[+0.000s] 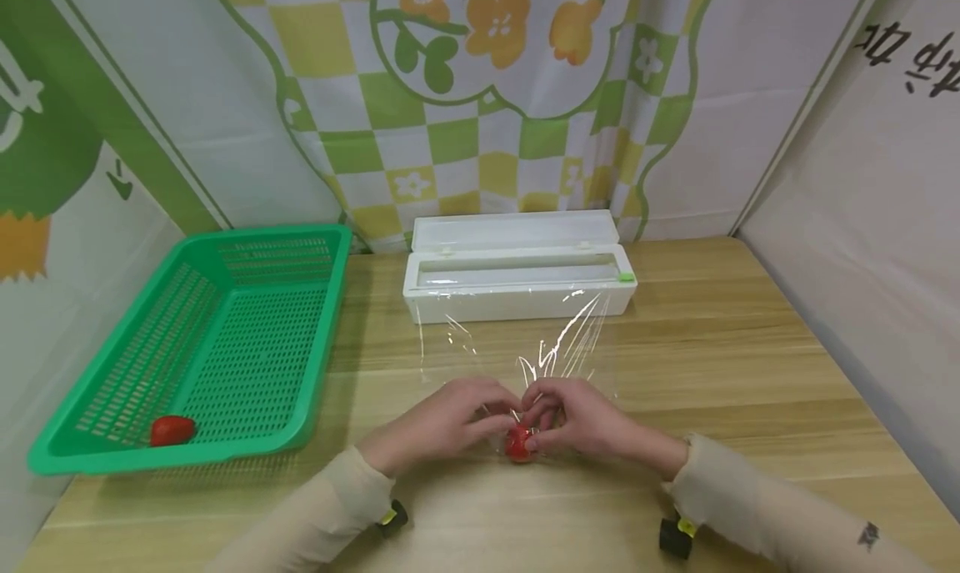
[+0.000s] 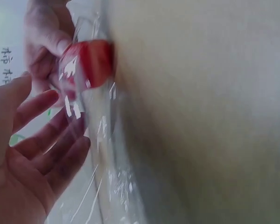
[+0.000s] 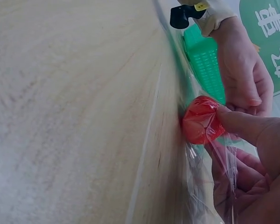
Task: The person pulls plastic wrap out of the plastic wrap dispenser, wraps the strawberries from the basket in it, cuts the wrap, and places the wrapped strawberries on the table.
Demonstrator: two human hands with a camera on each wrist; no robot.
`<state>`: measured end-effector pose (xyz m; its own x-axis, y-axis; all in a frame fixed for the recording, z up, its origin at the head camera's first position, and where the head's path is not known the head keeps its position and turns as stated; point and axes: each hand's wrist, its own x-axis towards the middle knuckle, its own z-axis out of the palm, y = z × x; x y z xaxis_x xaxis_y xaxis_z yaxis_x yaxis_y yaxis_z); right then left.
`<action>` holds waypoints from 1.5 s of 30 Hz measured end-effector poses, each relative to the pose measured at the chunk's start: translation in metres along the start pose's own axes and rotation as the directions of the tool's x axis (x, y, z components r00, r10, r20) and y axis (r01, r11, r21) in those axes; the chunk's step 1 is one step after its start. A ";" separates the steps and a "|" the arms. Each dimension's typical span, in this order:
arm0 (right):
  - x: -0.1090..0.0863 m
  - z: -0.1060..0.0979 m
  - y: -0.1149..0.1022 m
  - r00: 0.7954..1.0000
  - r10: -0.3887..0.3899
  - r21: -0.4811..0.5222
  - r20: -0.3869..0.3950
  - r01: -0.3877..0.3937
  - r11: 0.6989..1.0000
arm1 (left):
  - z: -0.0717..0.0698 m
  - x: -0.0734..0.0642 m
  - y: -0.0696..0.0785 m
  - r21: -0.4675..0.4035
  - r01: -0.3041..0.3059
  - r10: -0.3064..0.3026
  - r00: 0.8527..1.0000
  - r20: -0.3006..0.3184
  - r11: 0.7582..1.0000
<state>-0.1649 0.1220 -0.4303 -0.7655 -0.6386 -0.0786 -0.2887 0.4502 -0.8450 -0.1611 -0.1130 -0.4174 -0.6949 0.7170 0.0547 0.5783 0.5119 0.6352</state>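
A small red fruit (image 1: 519, 444) lies on the table under clear cling film (image 1: 517, 348); the film stretches back towards a white dispenser box (image 1: 517, 302). My right hand (image 1: 581, 414) pinches the film-covered fruit; its thumb presses one side in the right wrist view, with the fingers partly behind the film. My left hand (image 1: 465, 414) is close beside the fruit. Its fingers (image 2: 67, 163) are loosely bent at the film's edge, apart from the fruit in the left wrist view. Creased film covers the fruit (image 3: 203, 120).
At the left stands a green plastic basket (image 1: 318, 339) with another red fruit (image 1: 172, 430) in its near corner. The box's lid (image 1: 513, 231) stands raised at the back, before a checked curtain (image 1: 465, 148). White panels (image 1: 862, 173) border the wooden table (image 1: 712, 348).
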 end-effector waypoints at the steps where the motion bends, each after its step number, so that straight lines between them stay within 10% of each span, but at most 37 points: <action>1: 0.000 0.000 0.000 1.000 -0.001 0.003 0.003 0.001 1.000 | -0.002 -0.001 -0.001 0.012 0.011 -0.011 1.000 -0.002 1.000; 12: 0.001 -0.001 -0.002 1.000 -0.008 -0.005 0.012 0.008 1.000 | -0.014 -0.015 -0.012 0.089 0.090 -0.098 0.991 0.089 0.992; 23: 0.003 -0.001 -0.003 1.000 -0.025 -0.044 0.011 0.025 0.999 | -0.020 -0.024 -0.009 0.217 0.122 -0.131 0.991 0.029 0.969; 38: 0.007 -0.002 -0.004 0.995 -0.074 -0.077 0.065 0.079 0.994 | -0.045 -0.042 0.000 0.357 0.299 -0.327 0.945 0.019 0.885; 42: 0.008 -0.004 -0.003 0.995 -0.075 -0.086 0.073 0.081 0.993 | -0.043 -0.037 0.010 0.397 0.248 -0.248 0.967 -0.052 0.884; 45: 0.009 -0.004 -0.002 0.993 -0.077 -0.083 0.084 0.084 0.993 | -0.033 -0.028 0.020 0.377 0.073 -0.060 0.997 -0.047 0.923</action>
<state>-0.1737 0.1177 -0.4270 -0.6898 -0.7217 -0.0573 -0.3991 0.4451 -0.8017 -0.1440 -0.1389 -0.3809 -0.7476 0.6620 0.0531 0.6442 0.7034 0.3003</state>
